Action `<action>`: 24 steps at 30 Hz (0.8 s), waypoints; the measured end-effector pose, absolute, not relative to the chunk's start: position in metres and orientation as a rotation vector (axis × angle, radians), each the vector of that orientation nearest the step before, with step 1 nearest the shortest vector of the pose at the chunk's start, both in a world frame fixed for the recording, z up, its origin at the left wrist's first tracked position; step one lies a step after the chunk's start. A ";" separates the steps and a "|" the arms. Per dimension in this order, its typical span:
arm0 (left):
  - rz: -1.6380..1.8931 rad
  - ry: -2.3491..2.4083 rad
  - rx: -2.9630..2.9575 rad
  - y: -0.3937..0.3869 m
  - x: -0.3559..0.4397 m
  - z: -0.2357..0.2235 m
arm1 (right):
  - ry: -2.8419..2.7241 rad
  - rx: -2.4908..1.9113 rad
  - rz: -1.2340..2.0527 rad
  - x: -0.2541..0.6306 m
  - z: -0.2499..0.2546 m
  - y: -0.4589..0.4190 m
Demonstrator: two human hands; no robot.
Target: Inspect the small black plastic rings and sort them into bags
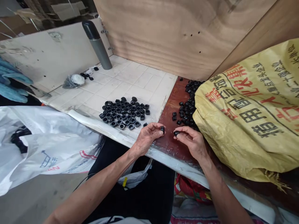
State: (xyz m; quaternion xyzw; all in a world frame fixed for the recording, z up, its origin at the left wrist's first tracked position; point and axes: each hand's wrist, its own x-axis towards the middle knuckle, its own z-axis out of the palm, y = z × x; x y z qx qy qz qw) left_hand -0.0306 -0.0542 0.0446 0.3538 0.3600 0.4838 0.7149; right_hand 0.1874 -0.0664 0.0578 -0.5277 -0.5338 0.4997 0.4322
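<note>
Between the thumb and fingers of my left hand [149, 137] is a small black ring-shaped part [162, 130], held above the table's front edge. My right hand [192, 141], a short way to the right, pinches another small black part [176, 133]; its exact shape is partly covered by the fingers. The two parts are apart. Left of my left hand, a cluster of black ring-shaped parts [123, 112] lies on the white tiled surface, mostly with their openings up. Beyond my right hand, a loose heap of small black pieces [188, 107] rests on the red-brown board [168, 140].
A yellow woven sack [233, 124] with printed characters lies on the right, against the heap. Toward the back stands a grey bottle [100, 51] near a wooden panel [163, 34]. A small plastic bag [72, 81] sits at left. A white sack [46, 149] hangs below the table edge.
</note>
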 end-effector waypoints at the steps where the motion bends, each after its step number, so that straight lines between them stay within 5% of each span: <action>1: 1.054 0.793 0.776 -0.052 -0.031 0.045 | -1.370 -1.316 1.209 0.184 0.061 -0.067; 24: 0.959 0.922 0.989 -0.064 -0.020 0.044 | -1.849 -1.170 0.699 0.168 0.060 -0.071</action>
